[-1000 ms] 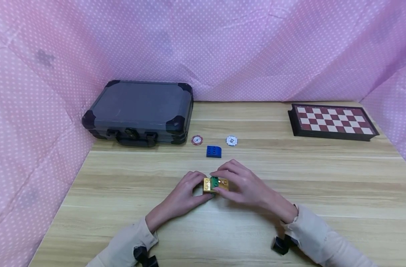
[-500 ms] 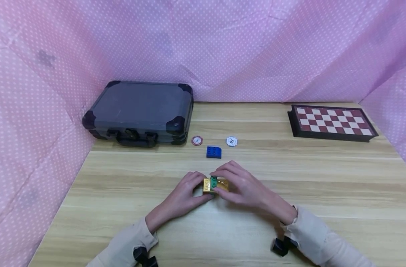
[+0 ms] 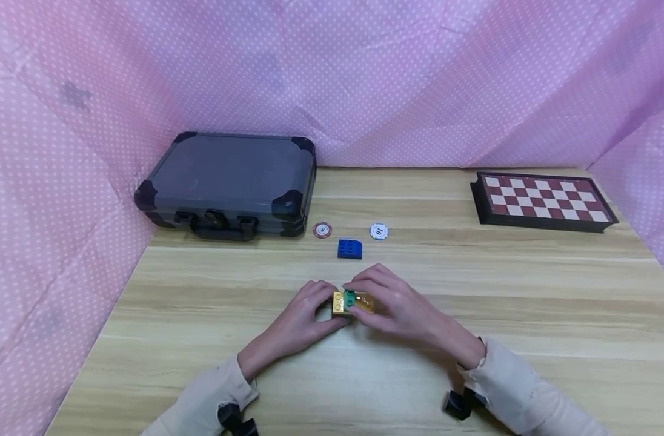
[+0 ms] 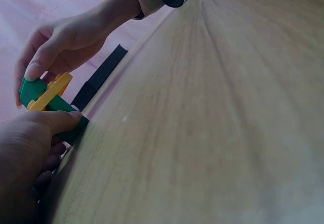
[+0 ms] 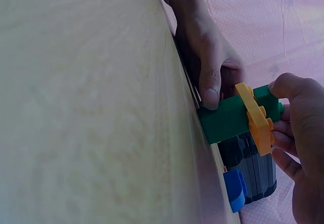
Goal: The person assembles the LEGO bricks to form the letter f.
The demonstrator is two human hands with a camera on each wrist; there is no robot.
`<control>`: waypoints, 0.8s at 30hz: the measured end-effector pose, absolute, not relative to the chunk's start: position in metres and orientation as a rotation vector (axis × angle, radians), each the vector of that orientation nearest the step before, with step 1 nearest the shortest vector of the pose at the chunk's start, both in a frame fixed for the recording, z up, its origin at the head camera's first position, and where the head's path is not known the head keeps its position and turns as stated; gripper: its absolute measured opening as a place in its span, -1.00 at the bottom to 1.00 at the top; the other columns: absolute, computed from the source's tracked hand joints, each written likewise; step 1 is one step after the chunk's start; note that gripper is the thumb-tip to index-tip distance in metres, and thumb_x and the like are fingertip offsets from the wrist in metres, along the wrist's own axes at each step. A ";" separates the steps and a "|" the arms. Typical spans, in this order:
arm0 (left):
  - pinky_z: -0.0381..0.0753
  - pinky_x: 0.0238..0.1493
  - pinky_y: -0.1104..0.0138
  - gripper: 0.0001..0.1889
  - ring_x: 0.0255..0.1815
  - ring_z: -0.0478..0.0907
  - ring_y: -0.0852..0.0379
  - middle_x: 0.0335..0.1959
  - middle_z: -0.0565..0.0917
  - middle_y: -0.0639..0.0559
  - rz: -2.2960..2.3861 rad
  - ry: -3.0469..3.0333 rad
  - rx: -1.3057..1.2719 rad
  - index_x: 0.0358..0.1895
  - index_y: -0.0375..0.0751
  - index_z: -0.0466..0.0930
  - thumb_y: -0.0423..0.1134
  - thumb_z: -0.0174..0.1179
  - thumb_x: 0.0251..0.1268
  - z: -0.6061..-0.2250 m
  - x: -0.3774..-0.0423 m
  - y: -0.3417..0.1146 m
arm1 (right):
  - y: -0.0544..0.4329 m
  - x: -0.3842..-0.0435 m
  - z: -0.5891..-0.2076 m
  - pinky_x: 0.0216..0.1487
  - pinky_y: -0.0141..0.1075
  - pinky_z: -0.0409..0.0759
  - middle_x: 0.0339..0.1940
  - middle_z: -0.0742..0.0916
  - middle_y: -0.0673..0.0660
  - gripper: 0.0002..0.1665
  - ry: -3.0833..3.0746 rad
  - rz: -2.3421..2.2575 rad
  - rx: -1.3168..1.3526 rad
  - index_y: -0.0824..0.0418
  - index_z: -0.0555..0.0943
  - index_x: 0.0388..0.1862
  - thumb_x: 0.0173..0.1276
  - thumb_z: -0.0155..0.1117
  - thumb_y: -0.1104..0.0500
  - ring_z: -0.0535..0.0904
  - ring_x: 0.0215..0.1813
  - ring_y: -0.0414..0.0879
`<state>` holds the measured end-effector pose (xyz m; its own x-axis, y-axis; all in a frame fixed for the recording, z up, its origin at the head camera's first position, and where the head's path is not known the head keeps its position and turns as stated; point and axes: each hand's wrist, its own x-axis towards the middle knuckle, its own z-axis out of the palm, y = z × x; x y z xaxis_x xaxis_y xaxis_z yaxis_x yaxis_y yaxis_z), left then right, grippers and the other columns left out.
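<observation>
Fingers clamped: left hand (image 3: 305,318) on green base (image 5: 223,120), right hand (image 3: 403,303) on green top block (image 5: 265,99). Off-axis push could skew yellow plate (image 5: 258,124), popping it loose.

The brick stack (image 5: 228,118) is green and yellow, the loose brick (image 3: 350,249) blue, the case (image 3: 228,169) grey and black, the board (image 3: 547,198) maroon-white checked, the cloth (image 3: 365,79) pink, white-dotted.
</observation>
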<state>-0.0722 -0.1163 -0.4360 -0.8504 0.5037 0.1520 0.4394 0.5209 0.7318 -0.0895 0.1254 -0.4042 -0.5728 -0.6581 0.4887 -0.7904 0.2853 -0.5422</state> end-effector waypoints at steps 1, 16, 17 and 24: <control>0.56 0.10 0.16 -0.62 0.06 0.47 0.20 0.02 0.63 0.19 1.251 2.669 0.830 0.11 -0.06 0.67 -0.13 0.50 0.28 -0.436 -0.072 -0.116 | 0.125 -0.089 -0.404 0.08 -0.23 0.65 0.08 0.69 0.03 -0.59 -2.378 1.155 1.356 0.24 0.68 0.15 0.39 0.45 0.11 0.56 0.13 -0.10; 0.55 0.11 0.16 -0.63 0.06 0.47 0.19 0.01 0.62 0.20 1.255 2.668 0.837 0.12 -0.05 0.67 -0.12 0.49 0.29 -0.436 -0.072 -0.117 | 0.125 -0.092 -0.402 0.06 -0.25 0.64 0.08 0.67 -0.01 -0.62 -2.398 1.130 1.390 0.17 0.69 0.16 0.45 0.40 0.05 0.53 0.12 -0.14; 0.55 0.11 0.16 -0.63 0.06 0.47 0.19 0.01 0.62 0.21 1.257 2.668 0.836 0.12 -0.05 0.67 -0.11 0.49 0.30 -0.436 -0.072 -0.117 | 0.125 -0.092 -0.403 0.06 -0.26 0.63 0.08 0.67 -0.01 -0.62 -2.397 1.136 1.386 0.18 0.69 0.16 0.45 0.41 0.05 0.53 0.12 -0.15; 0.55 0.12 0.15 -0.63 0.06 0.47 0.19 0.02 0.62 0.20 1.251 2.659 0.825 0.13 -0.04 0.66 -0.11 0.47 0.32 -0.435 -0.073 -0.117 | 0.126 -0.092 -0.406 0.05 -0.26 0.65 0.09 0.68 0.01 -0.56 -2.407 1.155 1.359 0.23 0.68 0.17 0.38 0.47 0.08 0.54 0.12 -0.14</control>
<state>-0.0726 -0.1165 -0.4352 -0.8502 0.5067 0.1428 0.4331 0.5190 0.7369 -0.0918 0.1261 -0.4060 -0.5799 -0.6693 0.4645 -0.7811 0.2948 -0.5505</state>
